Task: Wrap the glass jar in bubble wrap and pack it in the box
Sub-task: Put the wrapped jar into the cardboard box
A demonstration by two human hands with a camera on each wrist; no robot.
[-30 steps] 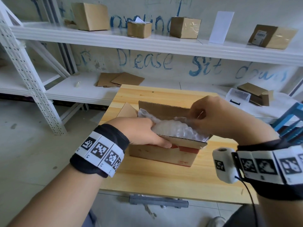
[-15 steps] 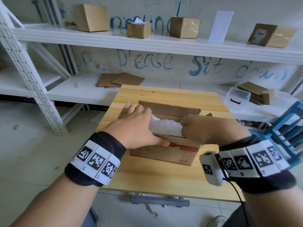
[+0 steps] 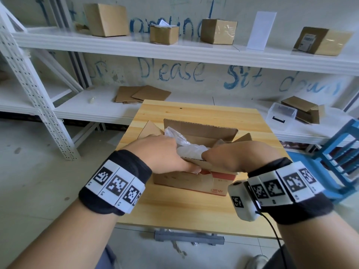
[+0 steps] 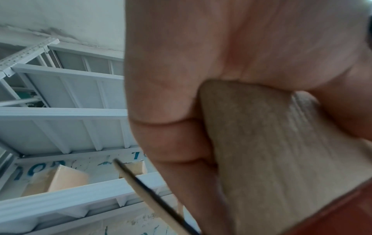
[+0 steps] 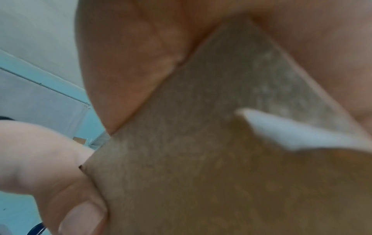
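An open cardboard box [image 3: 202, 131] stands on the wooden table [image 3: 194, 210]. A bundle of bubble wrap [image 3: 191, 150] lies inside it; the jar itself is hidden in the wrap. My left hand [image 3: 171, 152] is at the box's near-left edge, thumb along the outside of the near flap [image 4: 271, 151] and fingers reaching inside by the wrap. My right hand [image 3: 227, 156] is curled over the same flap [image 5: 201, 159] at the near right, with the cardboard against its palm. The fingertips of both hands are hidden inside the box.
White shelving behind the table holds several cardboard boxes [image 3: 106, 19], flat cardboard pieces [image 3: 143, 94] and a clear plastic container [image 3: 281, 115]. A white rack upright [image 3: 35, 90] stands at the left and a blue chair [image 3: 338, 152] at the right.
My right hand came down from above the wrap at the box's right to the near flap. The bubble-wrap bundle sits lower in the box. My left hand stayed at the near-left edge.
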